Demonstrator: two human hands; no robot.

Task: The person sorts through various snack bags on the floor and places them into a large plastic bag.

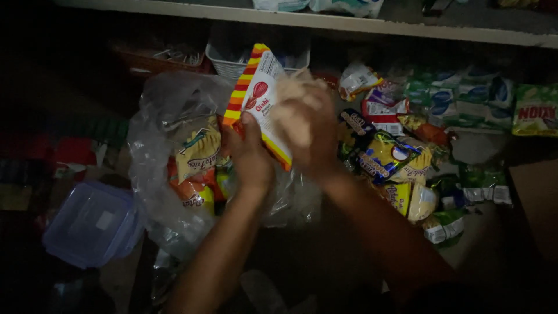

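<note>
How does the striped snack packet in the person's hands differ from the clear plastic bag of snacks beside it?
The striped snack packet is small, opaque, white with red, orange and yellow stripes; the clear plastic bag is bigger, see-through and crumpled. The packet is held up by the left hand and right hand; the bag lies on the surface. Both hold snacks.

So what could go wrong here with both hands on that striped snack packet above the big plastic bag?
The striped snack packet sits between the left hand and the blurred right hand; a hard squeeze might crush or burst it. The clear plastic bag below looks slack, so packets could spill out. In this dim light, a dropped one may vanish among the loose packets.
</note>
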